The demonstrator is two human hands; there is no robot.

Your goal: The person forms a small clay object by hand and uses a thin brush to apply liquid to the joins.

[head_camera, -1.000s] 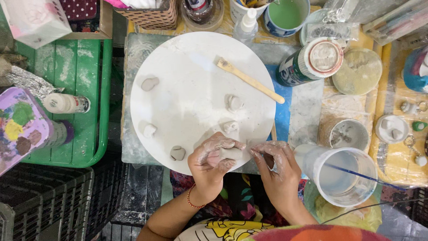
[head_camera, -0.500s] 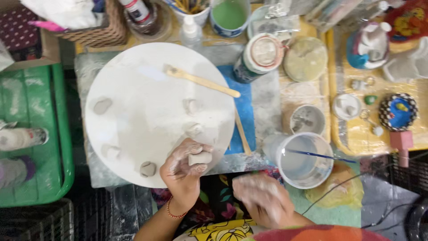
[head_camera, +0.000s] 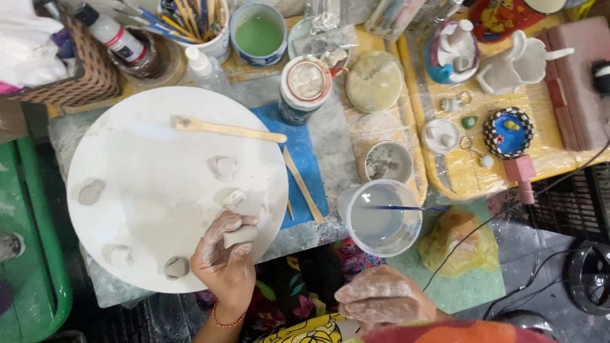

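Partly hidden clay lump [head_camera: 239, 235] within fingers [head_camera: 219, 236]

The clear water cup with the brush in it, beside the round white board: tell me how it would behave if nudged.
The water cup looks thin-walled and holds cloudy water, so it would probably slosh or spill. The thin brush lies across its rim and would likely roll off. Clay-smeared hands could make the grip slippery.
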